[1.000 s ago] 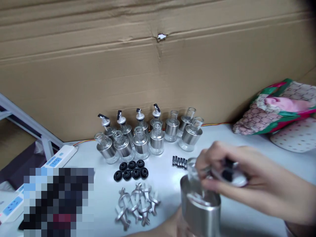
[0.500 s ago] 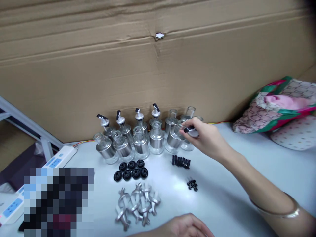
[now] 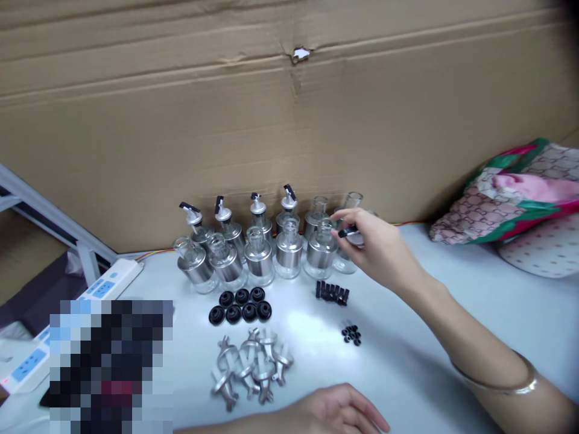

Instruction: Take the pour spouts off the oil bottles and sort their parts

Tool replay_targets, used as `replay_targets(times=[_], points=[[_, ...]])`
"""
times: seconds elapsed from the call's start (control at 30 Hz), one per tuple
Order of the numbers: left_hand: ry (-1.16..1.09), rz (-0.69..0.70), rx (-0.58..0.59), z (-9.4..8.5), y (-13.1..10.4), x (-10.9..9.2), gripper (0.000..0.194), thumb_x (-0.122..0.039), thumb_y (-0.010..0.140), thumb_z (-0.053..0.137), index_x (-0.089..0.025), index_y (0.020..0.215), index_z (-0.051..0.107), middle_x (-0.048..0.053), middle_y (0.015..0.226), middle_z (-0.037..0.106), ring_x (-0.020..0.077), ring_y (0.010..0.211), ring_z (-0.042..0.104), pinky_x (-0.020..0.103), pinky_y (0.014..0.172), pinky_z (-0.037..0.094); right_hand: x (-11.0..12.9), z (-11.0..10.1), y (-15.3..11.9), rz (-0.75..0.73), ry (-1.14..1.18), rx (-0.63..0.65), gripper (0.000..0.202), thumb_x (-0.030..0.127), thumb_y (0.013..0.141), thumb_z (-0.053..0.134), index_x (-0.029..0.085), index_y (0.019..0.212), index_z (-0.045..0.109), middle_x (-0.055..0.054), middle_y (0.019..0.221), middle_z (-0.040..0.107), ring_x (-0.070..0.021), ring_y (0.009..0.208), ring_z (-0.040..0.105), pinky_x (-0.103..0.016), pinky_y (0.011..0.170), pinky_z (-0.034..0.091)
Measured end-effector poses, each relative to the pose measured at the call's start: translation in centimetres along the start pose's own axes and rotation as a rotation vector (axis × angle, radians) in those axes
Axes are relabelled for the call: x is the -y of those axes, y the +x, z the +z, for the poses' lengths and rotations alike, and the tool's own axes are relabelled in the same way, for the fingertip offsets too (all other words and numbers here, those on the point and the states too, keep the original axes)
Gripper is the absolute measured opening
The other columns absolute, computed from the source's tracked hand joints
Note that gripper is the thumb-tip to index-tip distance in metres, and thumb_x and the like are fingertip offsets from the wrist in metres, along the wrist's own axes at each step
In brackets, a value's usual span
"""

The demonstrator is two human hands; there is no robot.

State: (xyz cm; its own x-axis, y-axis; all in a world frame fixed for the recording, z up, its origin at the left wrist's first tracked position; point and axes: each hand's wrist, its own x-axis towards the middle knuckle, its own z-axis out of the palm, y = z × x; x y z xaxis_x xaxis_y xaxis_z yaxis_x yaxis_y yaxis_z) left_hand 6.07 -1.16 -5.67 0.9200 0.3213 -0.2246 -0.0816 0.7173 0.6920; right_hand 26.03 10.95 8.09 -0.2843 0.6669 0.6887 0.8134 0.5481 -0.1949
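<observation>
My right hand (image 3: 377, 244) is closed on a pourer spout (image 3: 357, 239) with a silver body and a black flip tip, mostly covered by the fingers. It hovers at the right end of two rows of glass bottles, beside an uncapped bottle (image 3: 321, 250) with a steel band, and partly hides the bottles behind. In the back row, several bottles carry pourer spouts like this fitted one (image 3: 223, 209). My left hand (image 3: 337, 410) rests low at the front edge, fingers loosely apart, with nothing visible in it, right of a heap of silver spouts (image 3: 248, 367).
Black ribbed stoppers (image 3: 242, 304) lie grouped before the bottles. Black flip caps (image 3: 332, 293) and small black rings (image 3: 351, 334) lie farther right. A power strip (image 3: 108, 283) and a blurred-out dark object are at left, a patterned bag (image 3: 479, 199) at right. Cardboard (image 3: 217, 132) stands behind.
My right hand has shifted slightly right, away from the front uncapped bottle, still holding the pourer spout. More of my left hand and forearm shows. The view has tilted a little.
</observation>
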Motion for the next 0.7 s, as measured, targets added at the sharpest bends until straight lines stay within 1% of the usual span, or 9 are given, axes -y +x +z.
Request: replay_targets(times=[0.07, 0.13, 0.23, 0.3, 0.37, 0.47, 0.57, 0.63, 0.7], points=[[-0.023, -0.013, -0.018, 0.7, -0.1, -0.8, 0.062, -0.039, 0.059, 0.088, -0.013, 0.107, 0.058, 0.010, 0.095, 0.066, 0.0196, 0.089, 0.065, 0.041, 0.089, 0.043, 1.3, -0.5, 0.0, -0.030, 0.054, -0.118, 0.015, 0.018, 0.087, 0.054, 0.024, 0.086, 0.040, -0.008, 0.092, 0.066, -0.0219, 0.081, 0.063, -0.033, 0.069, 0.046], [-0.068, -0.023, -0.021, 1.2, -0.2, -1.4, 0.063, -0.035, 0.057, 0.089, -0.015, 0.106, 0.056, 0.007, 0.091, 0.066, 0.0176, 0.081, 0.066, 0.036, 0.082, 0.043, 3.1, -0.9, -0.2, -0.054, 0.178, -0.117, 0.017, 0.018, 0.089, 0.053, 0.025, 0.084, 0.037, -0.004, 0.081, 0.061, -0.0186, 0.070, 0.058, -0.031, 0.065, 0.045], [-0.148, 0.026, 0.006, 1.8, 0.0, -1.9, 0.068, -0.030, 0.055, 0.089, -0.017, 0.110, 0.051, 0.004, 0.086, 0.065, 0.0160, 0.073, 0.066, 0.034, 0.075, 0.043, 5.6, -0.8, -0.7, -0.055, 0.409, 0.131, 0.012, 0.018, 0.093, 0.042, 0.024, 0.084, 0.037, -0.002, 0.078, 0.055, -0.0155, 0.065, 0.051, -0.029, 0.063, 0.044], [-0.188, 0.075, 0.018, 1.9, 0.1, -1.8, 0.069, -0.025, 0.057, 0.088, -0.019, 0.114, 0.049, 0.003, 0.085, 0.065, 0.0159, 0.071, 0.067, 0.033, 0.072, 0.045, 6.9, -0.4, -1.4, -0.035, 0.484, 0.304, 0.010, 0.022, 0.095, 0.041, 0.023, 0.085, 0.041, -0.004, 0.083, 0.055, -0.0160, 0.071, 0.051, -0.030, 0.066, 0.045], [-0.215, 0.118, 0.014, 2.0, 0.1, -1.7, 0.069, -0.023, 0.060, 0.086, -0.022, 0.117, 0.047, 0.002, 0.087, 0.066, 0.0160, 0.069, 0.068, 0.033, 0.069, 0.047, 7.7, 0.2, -2.6, -0.016, 0.507, 0.410, 0.015, 0.028, 0.096, 0.042, 0.021, 0.083, 0.045, -0.006, 0.087, 0.055, -0.0177, 0.077, 0.052, -0.031, 0.069, 0.046], [-0.236, 0.156, -0.034, 2.2, -0.1, -1.9, 0.061, -0.026, 0.062, 0.083, -0.021, 0.113, 0.051, 0.002, 0.090, 0.064, 0.0152, 0.069, 0.067, 0.031, 0.067, 0.048, 8.4, 0.9, -5.0, 0.056, 0.513, 0.517, 0.021, 0.032, 0.096, 0.043, 0.020, 0.080, 0.049, -0.004, 0.079, 0.055, -0.0176, 0.071, 0.053, -0.029, 0.065, 0.044], [-0.258, 0.133, -0.099, 2.4, -0.3, -2.4, 0.046, -0.032, 0.062, 0.081, -0.014, 0.098, 0.058, 0.004, 0.086, 0.062, 0.0155, 0.069, 0.064, 0.031, 0.067, 0.045, 8.7, 1.2, -7.3, 0.222, 0.556, 0.612, 0.017, 0.030, 0.097, 0.042, 0.020, 0.088, 0.052, -0.001, 0.073, 0.058, -0.0154, 0.063, 0.054, -0.027, 0.061, 0.043], [-0.305, 0.104, -0.130, 2.4, -0.4, -2.7, 0.037, -0.037, 0.067, 0.075, -0.011, 0.088, 0.059, 0.005, 0.080, 0.061, 0.0166, 0.069, 0.061, 0.033, 0.068, 0.042, 8.7, 1.3, -8.4, 0.357, 0.608, 0.620, 0.013, 0.030, 0.095, 0.045, 0.021, 0.099, 0.052, 0.003, 0.068, 0.055, -0.0134, 0.057, 0.052, -0.025, 0.055, 0.041], [-0.357, 0.083, -0.129, 2.3, -0.5, -2.9, 0.032, -0.041, 0.071, 0.067, -0.012, 0.079, 0.056, 0.005, 0.074, 0.059, 0.0178, 0.068, 0.059, 0.036, 0.071, 0.039, 8.6, 1.5, -9.0, 0.451, 0.665, 0.583, 0.017, 0.032, 0.093, 0.049, 0.022, 0.107, 0.049, 0.007, 0.063, 0.047, -0.0116, 0.051, 0.047, -0.022, 0.049, 0.038]])
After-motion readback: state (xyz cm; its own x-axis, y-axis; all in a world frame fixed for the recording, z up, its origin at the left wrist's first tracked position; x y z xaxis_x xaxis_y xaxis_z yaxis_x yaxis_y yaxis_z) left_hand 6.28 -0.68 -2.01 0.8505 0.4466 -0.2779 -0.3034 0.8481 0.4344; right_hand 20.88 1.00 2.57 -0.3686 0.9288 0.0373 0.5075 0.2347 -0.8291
